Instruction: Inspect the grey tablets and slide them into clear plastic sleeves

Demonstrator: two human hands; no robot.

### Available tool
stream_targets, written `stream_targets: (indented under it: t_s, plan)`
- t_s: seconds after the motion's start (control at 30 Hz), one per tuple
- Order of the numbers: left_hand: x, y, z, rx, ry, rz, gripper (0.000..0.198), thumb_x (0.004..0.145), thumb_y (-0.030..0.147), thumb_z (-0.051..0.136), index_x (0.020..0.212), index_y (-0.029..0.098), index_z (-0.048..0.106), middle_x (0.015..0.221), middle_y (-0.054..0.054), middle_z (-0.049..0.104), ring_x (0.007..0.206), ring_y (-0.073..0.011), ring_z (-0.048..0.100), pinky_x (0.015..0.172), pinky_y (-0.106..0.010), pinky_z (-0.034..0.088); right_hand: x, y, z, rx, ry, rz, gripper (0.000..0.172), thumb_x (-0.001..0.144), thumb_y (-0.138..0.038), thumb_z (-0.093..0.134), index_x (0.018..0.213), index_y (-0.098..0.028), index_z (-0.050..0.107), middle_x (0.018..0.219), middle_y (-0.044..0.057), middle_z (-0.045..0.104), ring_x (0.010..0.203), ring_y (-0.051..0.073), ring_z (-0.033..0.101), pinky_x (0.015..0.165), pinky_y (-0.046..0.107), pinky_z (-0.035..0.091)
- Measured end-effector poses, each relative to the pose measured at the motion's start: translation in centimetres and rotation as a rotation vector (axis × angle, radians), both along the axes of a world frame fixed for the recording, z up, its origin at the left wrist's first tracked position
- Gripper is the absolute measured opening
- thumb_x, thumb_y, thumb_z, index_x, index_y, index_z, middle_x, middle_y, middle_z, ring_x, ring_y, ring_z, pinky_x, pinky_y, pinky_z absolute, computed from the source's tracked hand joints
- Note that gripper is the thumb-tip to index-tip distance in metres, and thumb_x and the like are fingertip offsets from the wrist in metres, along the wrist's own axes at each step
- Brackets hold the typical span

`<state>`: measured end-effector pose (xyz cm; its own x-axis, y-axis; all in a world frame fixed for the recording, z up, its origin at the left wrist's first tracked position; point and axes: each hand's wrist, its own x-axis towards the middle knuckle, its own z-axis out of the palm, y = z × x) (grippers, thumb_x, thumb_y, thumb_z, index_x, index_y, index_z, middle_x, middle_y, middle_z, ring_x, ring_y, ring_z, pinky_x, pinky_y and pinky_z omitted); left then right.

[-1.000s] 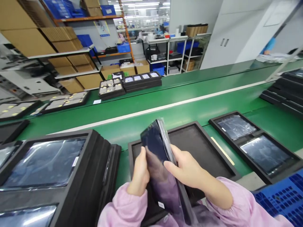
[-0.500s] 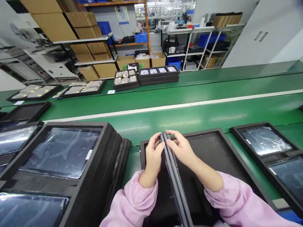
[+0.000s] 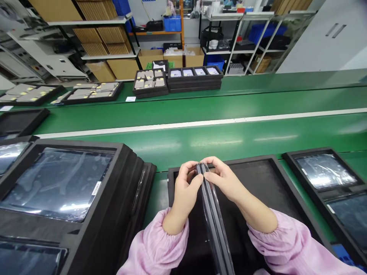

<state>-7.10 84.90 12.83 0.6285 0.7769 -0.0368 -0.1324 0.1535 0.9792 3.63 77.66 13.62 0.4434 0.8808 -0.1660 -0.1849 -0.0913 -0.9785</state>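
Observation:
Two thin dark panels (image 3: 213, 221) in clear film stand on edge, pressed together, over an empty black foam tray (image 3: 258, 179). My left hand (image 3: 185, 191) pinches their far top corner from the left side. From the right, my right hand (image 3: 225, 179) grips the same corner, fingertips meeting on top. Both pink sleeves reach in from the bottom edge.
A stack of black trays (image 3: 86, 191) with wrapped screens stands at left. Another tray (image 3: 329, 179) holding two wrapped screens lies at right. Beyond runs the green conveyor belt (image 3: 200, 110) with small-part trays (image 3: 177, 78) on its far side; shelves with cartons stand behind.
One second ago the panels were tilted up with their dark face showing. They have since been lowered edge-on over the tray, with both hands shifted to the far corner. The view tipped slightly downward.

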Motion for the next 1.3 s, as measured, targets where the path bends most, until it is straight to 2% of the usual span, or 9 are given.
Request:
stream_targets:
  t_s: [0.2,0.37,0.5,0.7,0.9,1.03,1.17,1.23,1.3]
  plan:
    - [-0.1,0.3,0.0,0.031,0.01,-0.033,0.023,0.07,0.022,0.062,0.092,0.019,0.058,0.095,-0.004,0.061,0.094,-0.0205,0.06,0.088,-0.035,0.047,0.2,-0.4,0.3,-0.012,0.03,0.028,0.034,0.067,-0.033,0.061,0.096,-0.021,0.049,0.057,-0.007,0.046,0.046,0.011,0.045,0.046,0.024,0.038]
    - [-0.8,0.5,-0.8,0.081,-0.08,-0.152,0.04,0.067,0.025,0.067,0.105,0.02,0.056,0.108,-0.007,0.058,0.105,-0.0251,0.056,0.095,-0.039,0.043,0.7,-1.3,0.3,0.026,0.051,0.163,0.046,0.066,-0.026,0.063,0.109,-0.022,0.046,0.062,-0.007,0.049,0.055,0.012,0.048,0.054,0.026,0.039]
    - [-0.9,0.5,-0.9,0.074,-0.098,-0.18,0.04,0.069,0.024,0.066,0.107,0.021,0.055,0.107,-0.006,0.057,0.105,-0.0242,0.056,0.096,-0.039,0.042,0.9,-1.5,0.1,0.012,0.032,0.177,0.048,0.067,-0.025,0.063,0.111,-0.022,0.046,0.07,-0.004,0.052,0.06,0.013,0.048,0.057,0.027,0.038]
    - [-0.9,0.4,-1.3,0.063,-0.088,-0.183,0.044,0.069,0.025,0.068,0.111,0.022,0.055,0.115,-0.006,0.056,0.113,-0.0256,0.052,0.102,-0.041,0.038,0.9,-1.7,-0.1,-0.001,0.012,0.176,0.049,0.07,-0.028,0.062,0.115,-0.022,0.044,0.072,-0.004,0.049,0.062,0.013,0.047,0.059,0.027,0.038]
    - [-1.0,0.4,-1.9,0.053,-0.112,-0.259,0.065,0.062,0.024,0.072,0.122,0.022,0.048,0.13,-0.009,0.048,0.129,-0.0303,0.04,0.107,-0.043,0.033,1.2,-2.4,-0.3,0.031,-0.008,0.209,0.07,0.066,-0.025,0.068,0.13,-0.023,0.038,0.106,0.004,0.054,0.084,0.017,0.054,0.069,0.03,0.047]
    - [-0.6,0.0,-1.8,0.054,-0.119,-0.248,0.064,0.064,0.026,0.072,0.123,0.021,0.048,0.134,-0.01,0.047,0.131,-0.0317,0.038,0.106,-0.043,0.035,1.1,-2.9,-0.5,0.038,-0.034,0.168,0.073,0.069,-0.023,0.066,0.136,-0.022,0.037,0.109,0.004,0.057,0.084,0.017,0.055,0.077,0.032,0.049]
    - [-0.8,-1.5,-1.9,0.087,-0.123,-0.184,0.066,0.073,0.026,0.065,0.134,0.022,0.042,0.146,-0.009,0.039,0.137,-0.0284,0.033,0.111,-0.038,0.031,-0.7,-4.6,-0.8,0.067,-0.135,0.084,0.076,0.074,-0.022,0.063,0.143,-0.024,0.031,0.125,0.008,0.053,0.087,0.017,0.056,0.079,0.033,0.051]
    - [-1.4,-2.8,-2.2,0.146,-0.088,-0.136,0.063,0.081,0.028,0.059,0.14,0.023,0.037,0.152,-0.007,0.033,0.139,-0.0258,0.029,0.115,-0.037,0.026,-2.1,-6.0,-1.2,0.122,-0.217,0.048,0.072,0.078,-0.024,0.061,0.144,-0.025,0.031,0.138,0.009,0.045,0.101,0.02,0.055,0.089,0.036,0.05]
    - [-2.4,-4.5,-2.6,0.247,-0.049,-0.095,0.057,0.088,0.032,0.052,0.143,0.025,0.035,0.154,-0.005,0.03,0.141,-0.0242,0.026,0.117,-0.037,0.02,-3.4,-7.4,-1.9,0.22,-0.295,0.009,0.062,0.084,-0.027,0.057,0.143,-0.028,0.036,0.147,0.007,0.036,0.12,0.023,0.048,0.099,0.039,0.046]
